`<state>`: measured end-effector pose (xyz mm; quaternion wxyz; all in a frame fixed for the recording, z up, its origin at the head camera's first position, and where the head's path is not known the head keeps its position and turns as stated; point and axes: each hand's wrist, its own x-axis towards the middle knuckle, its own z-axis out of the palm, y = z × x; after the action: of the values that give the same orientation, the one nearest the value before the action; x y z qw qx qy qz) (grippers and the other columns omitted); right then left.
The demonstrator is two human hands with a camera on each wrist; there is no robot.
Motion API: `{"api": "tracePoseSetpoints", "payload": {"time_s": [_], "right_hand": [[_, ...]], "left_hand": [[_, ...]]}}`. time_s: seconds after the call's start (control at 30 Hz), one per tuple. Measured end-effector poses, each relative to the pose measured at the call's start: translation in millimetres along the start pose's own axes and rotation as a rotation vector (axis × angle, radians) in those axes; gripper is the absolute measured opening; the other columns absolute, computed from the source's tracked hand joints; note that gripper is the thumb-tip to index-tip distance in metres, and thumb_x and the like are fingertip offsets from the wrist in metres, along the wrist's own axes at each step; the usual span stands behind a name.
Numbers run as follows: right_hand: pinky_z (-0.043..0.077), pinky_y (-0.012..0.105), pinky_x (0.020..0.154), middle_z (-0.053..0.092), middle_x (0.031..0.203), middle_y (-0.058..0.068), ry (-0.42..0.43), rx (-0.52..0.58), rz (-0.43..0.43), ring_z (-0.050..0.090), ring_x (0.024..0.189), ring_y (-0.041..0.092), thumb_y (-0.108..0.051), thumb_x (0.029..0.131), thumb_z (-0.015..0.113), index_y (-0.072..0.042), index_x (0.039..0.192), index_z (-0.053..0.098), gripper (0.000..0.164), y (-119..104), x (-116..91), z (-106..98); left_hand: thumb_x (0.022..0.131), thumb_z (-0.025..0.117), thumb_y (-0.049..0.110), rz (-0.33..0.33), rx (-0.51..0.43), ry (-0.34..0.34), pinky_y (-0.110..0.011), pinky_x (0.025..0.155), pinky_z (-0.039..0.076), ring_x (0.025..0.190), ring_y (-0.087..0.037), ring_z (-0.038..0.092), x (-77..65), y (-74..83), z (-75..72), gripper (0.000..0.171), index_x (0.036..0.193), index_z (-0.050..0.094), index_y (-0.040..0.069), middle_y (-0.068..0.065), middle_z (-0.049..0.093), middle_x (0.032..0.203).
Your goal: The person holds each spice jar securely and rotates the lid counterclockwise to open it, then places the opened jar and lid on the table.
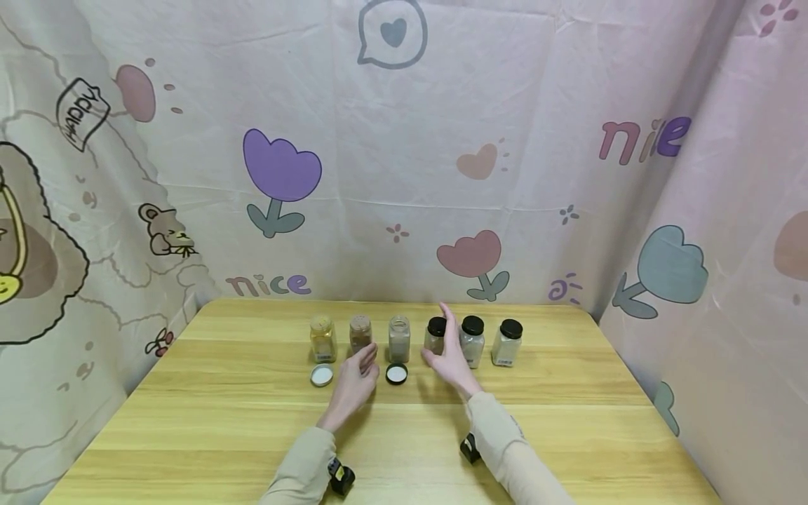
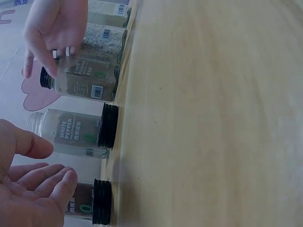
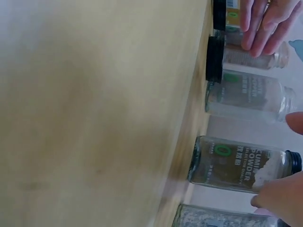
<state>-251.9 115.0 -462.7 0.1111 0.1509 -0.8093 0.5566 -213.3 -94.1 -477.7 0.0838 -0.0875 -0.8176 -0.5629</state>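
Note:
My left hand hovers with loosely bent, empty fingers in front of an uncapped jar of brownish powder. In the left wrist view, a black lid lies before that jar. Just right of it stands the open white pepper jar, its upturned lid in front. My right hand is spread at the cumin powder jar, which wears a black cap. Thumb and fingers lie to either side of that jar, fingertips near its cap in the right wrist view.
An open jar of yellow powder stands at the row's left end, its upturned lid before it. Right of the cumin are two black-capped jars, one with pale flecked contents and one whitish. A printed curtain hangs behind the wooden table.

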Motion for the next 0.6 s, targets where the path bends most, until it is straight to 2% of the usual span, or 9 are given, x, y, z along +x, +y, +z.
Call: {"api": "tracePoseSetpoints", "payload": {"time_s": [0.27, 0.43, 0.53, 0.6], "right_hand": [[0.028, 0.065, 0.122, 0.013, 0.168, 0.019, -0.003, -0.071, 0.091, 0.018, 0.153, 0.043, 0.018, 0.078, 0.054, -0.017, 0.160, 0.010, 0.099, 4.1, 4.6, -1.9], [0.028, 0.064, 0.122, 0.017, 0.167, 0.022, -0.035, -0.139, 0.094, 0.021, 0.152, 0.045, 0.015, 0.084, 0.058, -0.010, 0.159, 0.013, 0.092, 5.2, 2.6, -2.8], [0.025, 0.064, 0.123, 0.023, 0.164, 0.026, -0.069, -0.176, 0.080, 0.024, 0.150, 0.047, 0.012, 0.084, 0.064, -0.004, 0.157, 0.020, 0.086, 5.5, -0.3, -3.4], [0.027, 0.065, 0.122, 0.030, 0.159, 0.029, -0.086, -0.204, 0.064, 0.030, 0.147, 0.048, 0.009, 0.084, 0.067, 0.000, 0.153, 0.027, 0.081, 5.3, -2.5, -4.5]], "left_hand": [[0.093, 0.054, -0.007, 0.008, 0.013, 0.008, -0.045, 0.106, 0.052, 0.128, -0.045, 0.058, 0.4, -0.4, 1.0, 0.047, 0.139, 0.048, -0.014, -0.032, 0.055, 0.139], [0.094, 0.054, -0.007, 0.011, 0.012, -0.006, -0.044, 0.105, 0.053, 0.128, -0.045, 0.059, 0.5, -0.5, 3.4, 0.046, 0.139, 0.048, -0.014, -0.032, 0.056, 0.139], [0.094, 0.053, -0.007, 0.010, 0.002, -0.008, -0.045, 0.106, 0.052, 0.128, -0.045, 0.058, 0.1, -1.0, 4.3, 0.046, 0.139, 0.048, -0.014, -0.033, 0.055, 0.139], [0.094, 0.054, -0.007, 0.005, -0.007, -0.004, -0.045, 0.106, 0.052, 0.128, -0.045, 0.058, -0.4, -1.1, 4.5, 0.046, 0.139, 0.048, -0.014, -0.033, 0.055, 0.139]]}}
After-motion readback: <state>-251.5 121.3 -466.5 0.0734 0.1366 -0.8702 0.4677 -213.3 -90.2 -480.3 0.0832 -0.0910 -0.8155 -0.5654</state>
